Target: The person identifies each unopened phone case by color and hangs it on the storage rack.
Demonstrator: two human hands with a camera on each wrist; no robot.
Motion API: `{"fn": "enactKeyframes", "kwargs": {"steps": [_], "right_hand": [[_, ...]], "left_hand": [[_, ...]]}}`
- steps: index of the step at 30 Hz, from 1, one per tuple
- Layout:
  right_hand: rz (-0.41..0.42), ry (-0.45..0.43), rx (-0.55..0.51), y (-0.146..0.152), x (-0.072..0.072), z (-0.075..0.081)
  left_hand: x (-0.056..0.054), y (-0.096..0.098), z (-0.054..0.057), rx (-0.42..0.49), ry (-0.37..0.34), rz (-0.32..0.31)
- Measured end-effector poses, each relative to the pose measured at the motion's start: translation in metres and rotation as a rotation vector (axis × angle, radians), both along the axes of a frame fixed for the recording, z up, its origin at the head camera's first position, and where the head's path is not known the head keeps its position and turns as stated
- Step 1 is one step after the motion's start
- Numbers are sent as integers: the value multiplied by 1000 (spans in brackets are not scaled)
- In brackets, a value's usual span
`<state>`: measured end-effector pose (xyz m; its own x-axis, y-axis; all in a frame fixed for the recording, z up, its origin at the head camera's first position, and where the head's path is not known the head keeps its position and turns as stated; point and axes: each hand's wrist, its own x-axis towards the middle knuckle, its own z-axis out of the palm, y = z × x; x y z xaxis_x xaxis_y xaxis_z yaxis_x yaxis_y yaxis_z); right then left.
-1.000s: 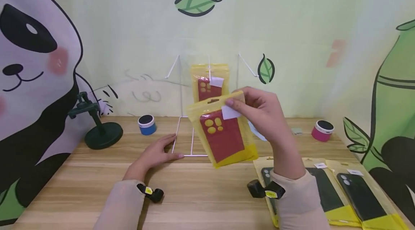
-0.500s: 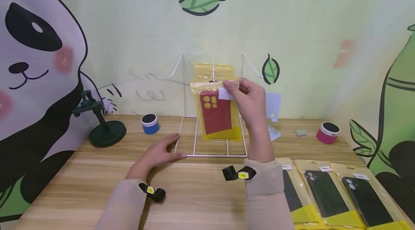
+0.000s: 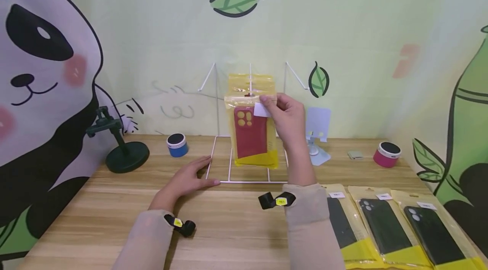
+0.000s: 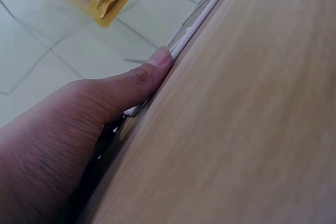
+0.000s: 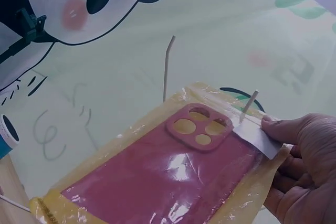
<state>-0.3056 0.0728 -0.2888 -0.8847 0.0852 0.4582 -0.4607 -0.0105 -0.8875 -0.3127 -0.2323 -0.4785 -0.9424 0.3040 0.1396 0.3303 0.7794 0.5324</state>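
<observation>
My right hand (image 3: 290, 119) pinches the upper right edge of a yellow zip bag (image 3: 272, 160) by its white label (image 3: 262, 110). Inside lies a red phone case (image 3: 251, 136) with several camera cutouts. The bag's top slot is at the tip of the middle prong (image 3: 250, 78) of a white wire rack; in the right wrist view the prong (image 5: 250, 103) shows by the label, but whether it passes through the slot I cannot tell. Another yellow bag (image 3: 236, 81) hangs behind. My left hand (image 3: 187, 178) rests on the front left corner of the rack base (image 3: 251, 182), thumb stretched along the wire.
Several bagged dark phone cases (image 3: 385, 223) lie at the front right. A blue speaker (image 3: 177, 146) and green stand (image 3: 123, 151) are at left; a pink speaker (image 3: 387, 155) and pale phone stand (image 3: 318, 124) at right. Two side prongs (image 3: 207, 77) angle outward.
My right hand has carried the bag forward and up to the middle prong, straightening its tilt. Over the last half second it shifts slightly left. The left hand stays on the rack base.
</observation>
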Motion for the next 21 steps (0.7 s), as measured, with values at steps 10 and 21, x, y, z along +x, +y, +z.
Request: {"fn": "enactKeyframes", "kwargs": {"steps": [10,21], "right_hand": [[109,-140,326,7,-7,-5],[-56,-114,286,5,-16,-16]], "left_hand": [[-2,-1,0,-10,-5,10],[1,1,2,12,2,-2]]}}
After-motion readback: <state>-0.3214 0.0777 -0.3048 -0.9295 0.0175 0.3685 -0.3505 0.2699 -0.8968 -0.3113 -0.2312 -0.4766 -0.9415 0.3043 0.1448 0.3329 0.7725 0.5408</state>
